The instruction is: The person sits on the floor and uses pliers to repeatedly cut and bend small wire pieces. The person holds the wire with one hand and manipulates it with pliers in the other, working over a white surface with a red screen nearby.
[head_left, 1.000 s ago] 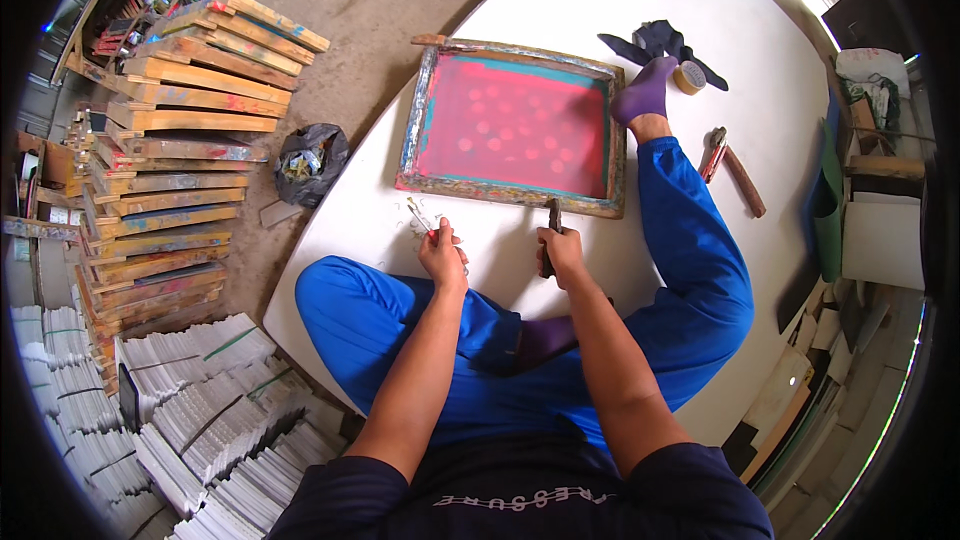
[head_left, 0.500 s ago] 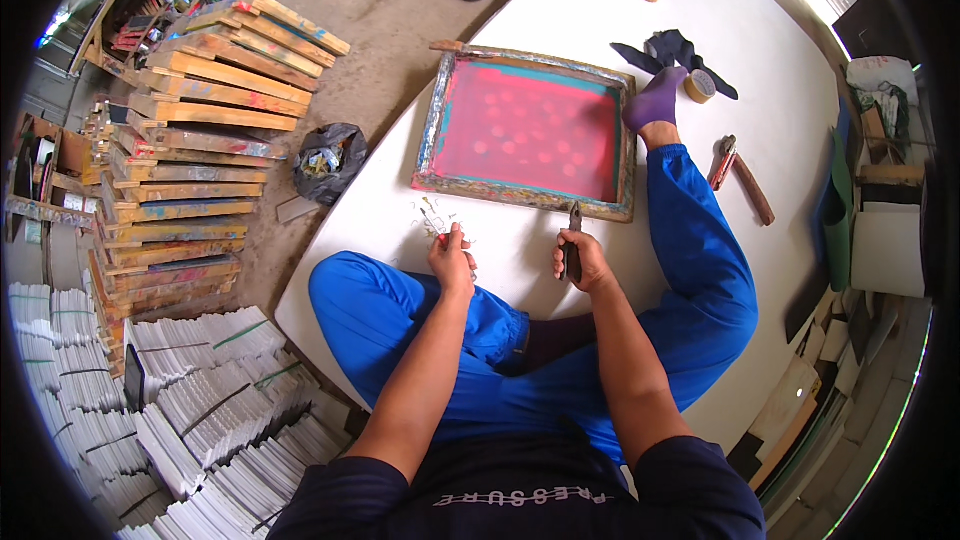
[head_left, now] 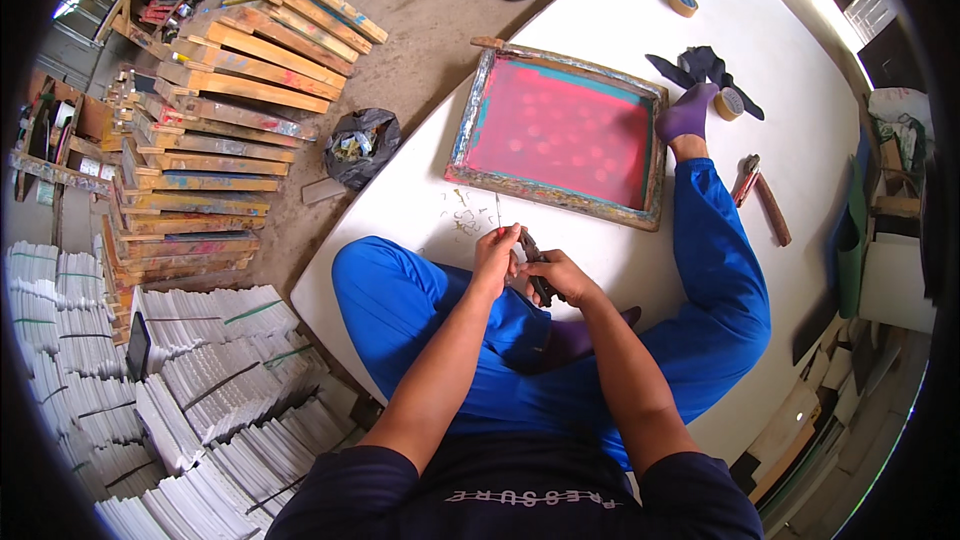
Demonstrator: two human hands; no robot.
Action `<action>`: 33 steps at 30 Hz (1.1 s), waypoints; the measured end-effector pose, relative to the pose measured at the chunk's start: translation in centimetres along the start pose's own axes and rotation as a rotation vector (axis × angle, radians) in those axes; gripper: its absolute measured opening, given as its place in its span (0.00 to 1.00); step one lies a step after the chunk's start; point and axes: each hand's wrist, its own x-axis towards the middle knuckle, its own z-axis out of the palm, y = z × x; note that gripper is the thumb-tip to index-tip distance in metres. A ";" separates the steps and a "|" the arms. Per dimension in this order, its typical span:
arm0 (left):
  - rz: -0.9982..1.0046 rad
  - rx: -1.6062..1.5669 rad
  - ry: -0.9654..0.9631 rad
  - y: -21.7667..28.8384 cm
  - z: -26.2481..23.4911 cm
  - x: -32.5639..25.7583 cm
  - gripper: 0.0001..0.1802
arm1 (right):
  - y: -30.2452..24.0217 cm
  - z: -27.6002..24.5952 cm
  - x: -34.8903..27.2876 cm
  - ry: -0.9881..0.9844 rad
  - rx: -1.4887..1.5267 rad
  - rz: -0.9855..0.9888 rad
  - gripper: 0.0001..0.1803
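I note right grip (head_left: 560, 277) closed round pliers (head_left: 543, 292), left grip (head_left: 495, 258) pinching thin rod (head_left: 498, 212); bare surface (head_left: 612, 258) beyond, to frame (head_left: 560, 199) near edge.

Left hand (head_left: 494, 260) is gripping a thin rod (head_left: 498, 212); right hand (head_left: 564, 278), just beside, is holding dark pliers (head_left: 541, 287). Farther off, a framed pink screen (head_left: 565, 132) is lying; wooden frames (head_left: 215, 166) are lining the left.

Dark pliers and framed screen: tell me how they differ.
The dark pliers are small; the framed screen is far larger. The pliers are in the right hand's grip; the screen lies on the white surface. The pliers look dark; the screen shows pink, edged in teal.
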 end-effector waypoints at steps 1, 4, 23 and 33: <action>-0.016 -0.054 -0.005 0.1 0.0 0.1 0.16 | -0.1 -0.1 0.1 -0.014 -0.024 0.011 0.14; -0.092 -0.080 0.036 0.5 -0.1 0.4 0.14 | -0.4 -0.9 0.4 -0.065 -0.093 0.048 0.16; -0.001 -0.208 0.622 2.2 -2.3 2.2 0.19 | -1.2 -3.1 -0.5 0.359 -0.252 0.031 0.15; 0.022 -0.163 0.519 1.0 -0.8 2.3 0.16 | -1.3 -9.2 -2.8 0.585 -0.514 0.134 0.20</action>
